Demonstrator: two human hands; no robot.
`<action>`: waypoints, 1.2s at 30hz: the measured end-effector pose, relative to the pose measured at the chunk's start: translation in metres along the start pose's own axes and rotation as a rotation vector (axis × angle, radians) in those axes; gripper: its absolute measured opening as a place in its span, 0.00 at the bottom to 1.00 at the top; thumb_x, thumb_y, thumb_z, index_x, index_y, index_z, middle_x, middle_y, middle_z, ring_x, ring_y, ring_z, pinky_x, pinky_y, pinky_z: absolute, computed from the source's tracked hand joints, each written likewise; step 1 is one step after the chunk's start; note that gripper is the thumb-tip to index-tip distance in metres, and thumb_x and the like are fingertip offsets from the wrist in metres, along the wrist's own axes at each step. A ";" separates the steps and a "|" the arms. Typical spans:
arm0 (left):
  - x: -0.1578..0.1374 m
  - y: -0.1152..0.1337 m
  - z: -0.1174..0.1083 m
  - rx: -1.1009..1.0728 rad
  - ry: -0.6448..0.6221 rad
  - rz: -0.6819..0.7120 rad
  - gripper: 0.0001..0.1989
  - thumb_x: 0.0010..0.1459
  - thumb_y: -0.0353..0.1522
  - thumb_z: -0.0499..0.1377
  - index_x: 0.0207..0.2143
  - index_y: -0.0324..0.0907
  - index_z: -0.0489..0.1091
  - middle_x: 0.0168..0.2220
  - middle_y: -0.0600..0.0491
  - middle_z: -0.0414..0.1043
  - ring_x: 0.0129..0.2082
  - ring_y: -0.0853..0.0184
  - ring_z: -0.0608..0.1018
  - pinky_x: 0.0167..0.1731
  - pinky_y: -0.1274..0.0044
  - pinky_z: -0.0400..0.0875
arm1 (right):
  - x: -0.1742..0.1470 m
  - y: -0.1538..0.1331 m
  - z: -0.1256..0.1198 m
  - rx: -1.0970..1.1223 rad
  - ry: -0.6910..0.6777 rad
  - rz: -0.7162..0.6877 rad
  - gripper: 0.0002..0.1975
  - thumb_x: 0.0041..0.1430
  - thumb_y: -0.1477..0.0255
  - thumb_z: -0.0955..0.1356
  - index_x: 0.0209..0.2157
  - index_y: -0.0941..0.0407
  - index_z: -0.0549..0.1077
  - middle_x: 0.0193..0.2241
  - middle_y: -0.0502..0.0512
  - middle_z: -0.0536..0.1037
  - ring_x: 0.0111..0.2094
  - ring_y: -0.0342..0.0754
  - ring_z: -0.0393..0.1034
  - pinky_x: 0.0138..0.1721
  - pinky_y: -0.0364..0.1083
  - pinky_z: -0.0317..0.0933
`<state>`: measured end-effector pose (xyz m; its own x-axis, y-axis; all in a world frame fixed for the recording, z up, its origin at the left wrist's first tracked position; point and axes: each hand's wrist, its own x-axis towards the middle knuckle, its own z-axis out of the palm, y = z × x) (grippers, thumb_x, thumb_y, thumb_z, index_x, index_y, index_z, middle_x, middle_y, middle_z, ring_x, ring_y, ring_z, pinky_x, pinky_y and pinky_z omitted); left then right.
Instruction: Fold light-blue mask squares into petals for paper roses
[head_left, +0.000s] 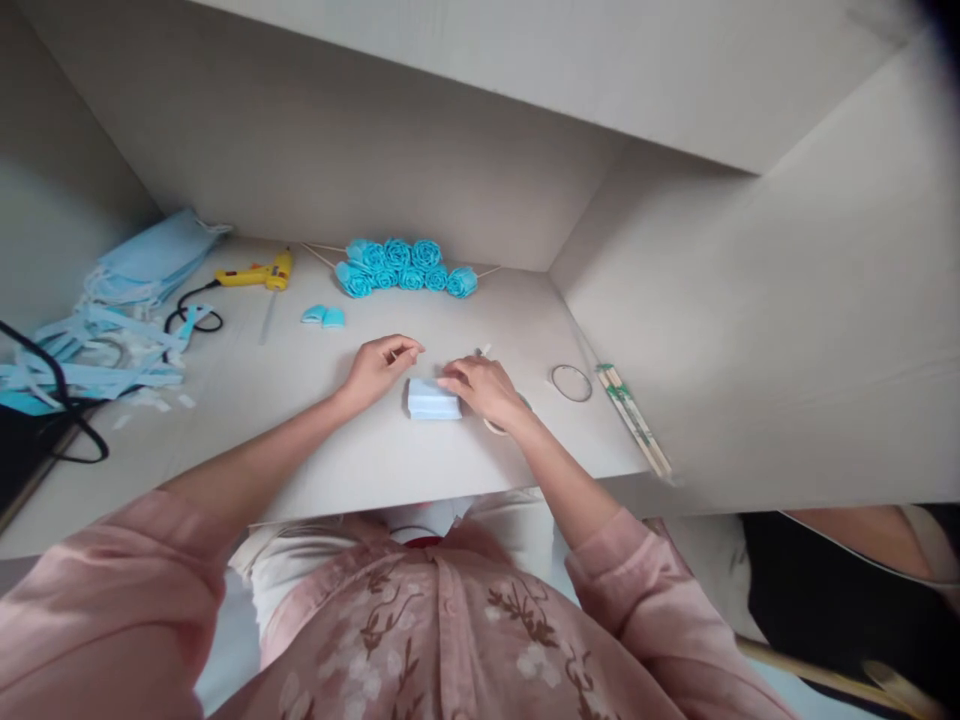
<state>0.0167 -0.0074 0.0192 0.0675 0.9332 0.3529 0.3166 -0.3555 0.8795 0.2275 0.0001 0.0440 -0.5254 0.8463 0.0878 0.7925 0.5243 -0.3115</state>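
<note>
A folded piece of light blue mask fabric (433,401) lies on the table in front of me. My right hand (484,388) is at its right edge, thumb and fingers closed on it. Under that wrist shows part of a beige ring (495,427), mostly hidden. A small white tip (486,351) sticks out behind the fingers; its kind cannot be told. My left hand (381,368) hovers left of the fabric, not touching it. Its fingers are curled and pinched together; what they hold, if anything, is too small to make out.
Blue fabric roses (397,265) on sticks lie at the back. Two blue petals (324,317), a yellow glue gun (259,272), masks (157,255) and cut strips (112,350) are leftward. A thin ring (571,383) and packed sticks (634,420) lie right, beside a partition.
</note>
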 end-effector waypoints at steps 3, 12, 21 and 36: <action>-0.002 -0.005 0.006 -0.041 -0.111 -0.041 0.17 0.57 0.40 0.56 0.41 0.38 0.75 0.36 0.48 0.78 0.36 0.65 0.78 0.37 0.76 0.70 | 0.007 0.006 0.006 0.106 -0.063 0.015 0.12 0.57 0.63 0.71 0.38 0.56 0.77 0.35 0.54 0.79 0.35 0.46 0.70 0.37 0.44 0.56; -0.006 -0.004 0.008 -0.038 -0.212 -0.086 0.23 0.60 0.43 0.54 0.50 0.38 0.72 0.39 0.48 0.78 0.36 0.66 0.77 0.37 0.77 0.68 | 0.006 0.013 0.011 0.220 0.029 -0.104 0.14 0.62 0.65 0.67 0.24 0.56 0.74 0.24 0.48 0.74 0.28 0.42 0.66 0.33 0.43 0.52; -0.007 0.022 -0.006 -0.138 -0.210 -0.110 0.32 0.60 0.53 0.49 0.50 0.37 0.74 0.43 0.45 0.78 0.46 0.58 0.77 0.48 0.72 0.67 | 0.003 0.001 -0.010 0.406 0.194 -0.157 0.05 0.61 0.69 0.68 0.36 0.52 0.77 0.35 0.50 0.81 0.38 0.47 0.74 0.44 0.46 0.61; 0.002 0.019 -0.006 -0.471 0.075 -0.342 0.23 0.42 0.47 0.69 0.30 0.36 0.76 0.25 0.50 0.76 0.24 0.68 0.74 0.28 0.76 0.68 | 0.008 0.005 -0.014 0.704 0.270 -0.286 0.15 0.64 0.70 0.64 0.52 0.51 0.68 0.44 0.54 0.79 0.45 0.47 0.75 0.49 0.48 0.65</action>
<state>0.0169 -0.0129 0.0385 -0.0368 0.9989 0.0303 -0.1476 -0.0355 0.9884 0.2312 0.0110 0.0566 -0.5142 0.7289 0.4520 0.2101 0.6180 -0.7576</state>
